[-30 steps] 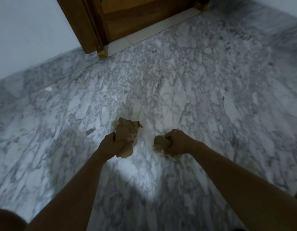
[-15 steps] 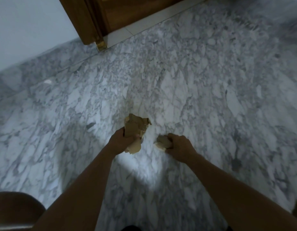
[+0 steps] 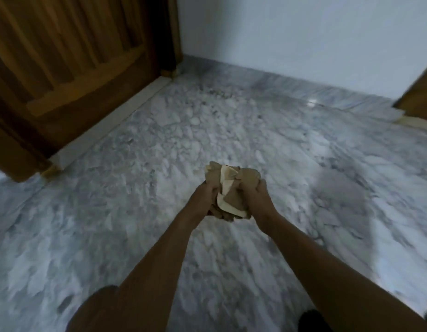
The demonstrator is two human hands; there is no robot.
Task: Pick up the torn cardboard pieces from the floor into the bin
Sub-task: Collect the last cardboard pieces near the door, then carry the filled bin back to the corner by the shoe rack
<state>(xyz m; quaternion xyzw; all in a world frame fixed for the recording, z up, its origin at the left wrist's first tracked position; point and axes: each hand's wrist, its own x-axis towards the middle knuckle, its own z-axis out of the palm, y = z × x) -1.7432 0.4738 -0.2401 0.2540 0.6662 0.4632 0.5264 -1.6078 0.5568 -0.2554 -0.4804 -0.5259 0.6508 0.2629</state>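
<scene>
Clutching cardboard pieces in left hand and right hand; pressed into one bundle; held apart earlier.

Both arms stretched fwd, bare forearms coming in from the near edge & converging mid-scene. L hand on the left, R hand on the right, wrists close together. Fingers of both curl inward twd each other, gripping one wad of cardboard pieces between them. Backs of hands face outward; fingertips mostly hidden.
</scene>
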